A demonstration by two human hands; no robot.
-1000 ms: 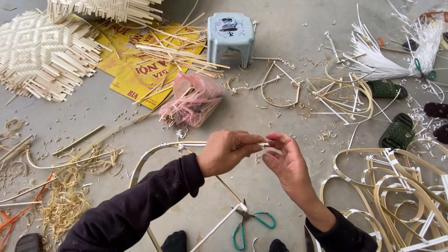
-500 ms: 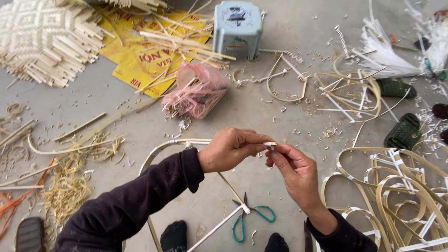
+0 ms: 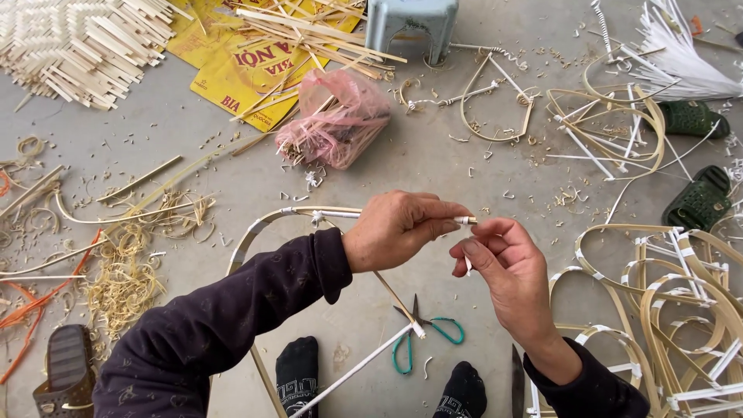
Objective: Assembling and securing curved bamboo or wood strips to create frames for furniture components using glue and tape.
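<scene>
Since half a second ago my view dropped slightly; left hand (image 3: pixel 398 228) pinches white-wrapped frame tip (image 3: pixel 465 220) steady while right hand (image 3: pixel 503 263) fingertips grip the wrap strip, frame (image 3: pixel 267 224) braced near my knees.

The gray floor (image 3: pixel 433 166) is messy. A pink plastic bag (image 3: pixel 337 120) lies in the middle. Yellow paper (image 3: pixel 232 77) sits under thin wood sticks (image 3: pixel 309 31). A woven mat (image 3: pixel 73 39) lies in the corner. Green-handled scissors (image 3: pixel 422 337) lie near bent hoops (image 3: pixel 673 310). Two green sandals (image 3: pixel 700 197) rest at the side.
</scene>
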